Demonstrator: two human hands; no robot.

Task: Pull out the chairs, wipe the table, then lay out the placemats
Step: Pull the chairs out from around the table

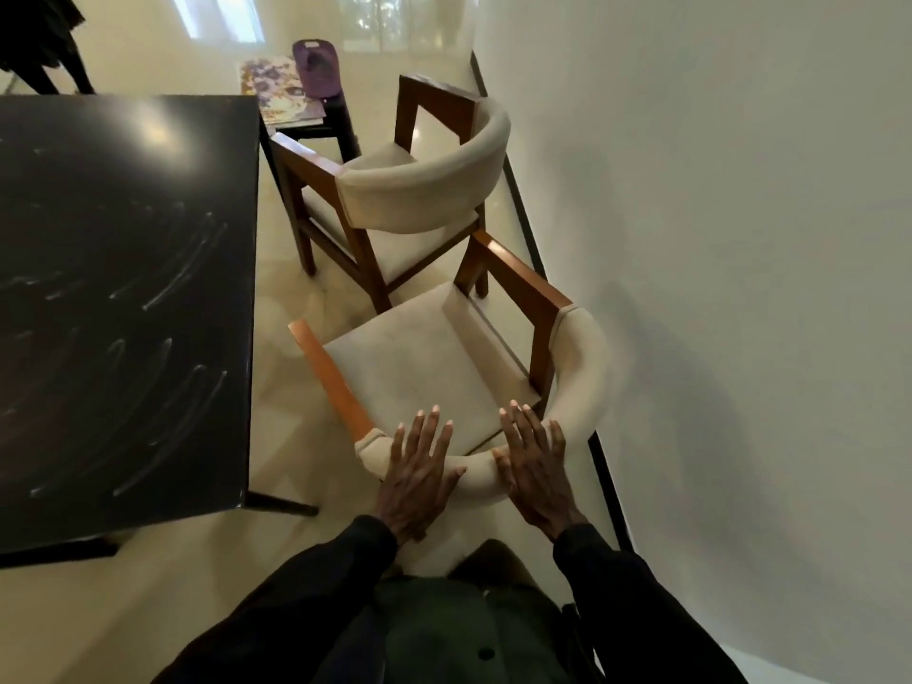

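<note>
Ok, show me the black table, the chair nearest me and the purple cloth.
black table (123, 288): head view, on its streaked top.
near chair (419, 367): head view, on the seat cushion.
purple cloth (316, 66): head view, on its middle.

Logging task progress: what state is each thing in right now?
Black rectangular table: white streaks on top.
Near beige-cushioned wooden armchair: clear of table.
Far matching armchair: clear of table.
Floral placemats: on dark side stand, not laid.
Left hand: open, flat on near armchair's backrest.
Right hand: open, same backrest.
</note>
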